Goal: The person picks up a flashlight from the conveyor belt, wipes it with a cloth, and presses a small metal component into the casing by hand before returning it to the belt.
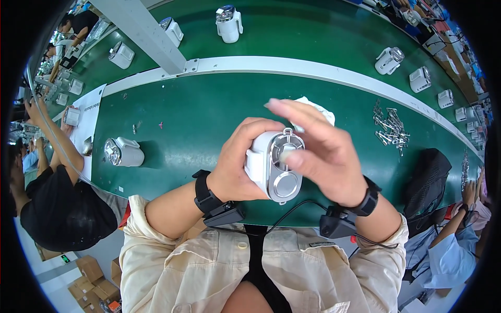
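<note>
My left hand [237, 156] wraps round a white cup-sized device [286, 182] with a side handle. Its silver end faces up, showing a round spoked part, a smooth disc and a small metal loop at the rim. Over the spoked part is my right hand [326, 151], fingers stretched out and somewhat blurred. Its thumb lies across that part; whether it touches cannot be told. A crumpled white cloth or bag [319, 110] lies partly hidden behind my right hand. To the left, a similar white device [124, 152] rests on its side on the green table [193, 109].
Small metal clips [391, 128] lie heaped at the right. A white rail [261, 63] crosses the table, with a post [143, 34] rising from it. Beyond stand several similar devices [228, 26]. A black bag [429, 180] is at right; a co-worker [68, 203] sits at left.
</note>
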Tool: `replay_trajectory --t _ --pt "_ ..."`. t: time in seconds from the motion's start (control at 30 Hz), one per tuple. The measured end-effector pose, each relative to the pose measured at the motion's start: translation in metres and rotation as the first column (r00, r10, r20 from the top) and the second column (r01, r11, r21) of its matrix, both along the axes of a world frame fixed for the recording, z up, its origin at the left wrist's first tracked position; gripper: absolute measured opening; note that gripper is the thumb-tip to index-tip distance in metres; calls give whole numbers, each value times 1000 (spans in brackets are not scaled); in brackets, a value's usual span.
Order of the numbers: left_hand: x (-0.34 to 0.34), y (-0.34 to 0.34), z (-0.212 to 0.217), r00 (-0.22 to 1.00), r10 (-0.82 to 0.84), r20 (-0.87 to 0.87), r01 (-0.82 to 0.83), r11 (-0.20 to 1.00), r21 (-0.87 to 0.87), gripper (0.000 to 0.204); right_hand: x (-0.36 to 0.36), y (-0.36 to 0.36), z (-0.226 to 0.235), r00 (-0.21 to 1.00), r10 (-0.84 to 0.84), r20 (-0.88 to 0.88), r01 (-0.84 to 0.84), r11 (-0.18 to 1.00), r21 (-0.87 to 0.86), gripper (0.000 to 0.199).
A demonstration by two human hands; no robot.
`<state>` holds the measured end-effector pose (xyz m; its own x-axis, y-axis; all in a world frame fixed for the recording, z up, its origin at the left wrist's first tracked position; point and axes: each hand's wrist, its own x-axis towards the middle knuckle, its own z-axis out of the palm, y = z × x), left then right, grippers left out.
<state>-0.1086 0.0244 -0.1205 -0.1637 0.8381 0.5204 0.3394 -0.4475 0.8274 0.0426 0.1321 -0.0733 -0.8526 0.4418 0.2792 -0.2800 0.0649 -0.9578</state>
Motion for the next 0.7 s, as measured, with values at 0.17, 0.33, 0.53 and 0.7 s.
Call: replay_trajectory --t 0.17,0.33,0.53,0.7 --pt "-3 1 -2 997 16 -72 -12 998 59 78 -4 -4 -7 990 137 24 -137 990 23 60" --pt "-2 -1 -13 994 -21 -109 27 998 56 79 -2 -4 -7 970 244 -14 -244 959 -146 62" --pt "-9 0 -15 980 -59 -189 60 998 0 80 -4 -5 -8 951 305 -58 -310 943 -123 67" --pt "-6 -2 -16 993 -111 -34 110 994 -28 80 -4 -8 -6 961 272 -59 -278 942 -189 64"
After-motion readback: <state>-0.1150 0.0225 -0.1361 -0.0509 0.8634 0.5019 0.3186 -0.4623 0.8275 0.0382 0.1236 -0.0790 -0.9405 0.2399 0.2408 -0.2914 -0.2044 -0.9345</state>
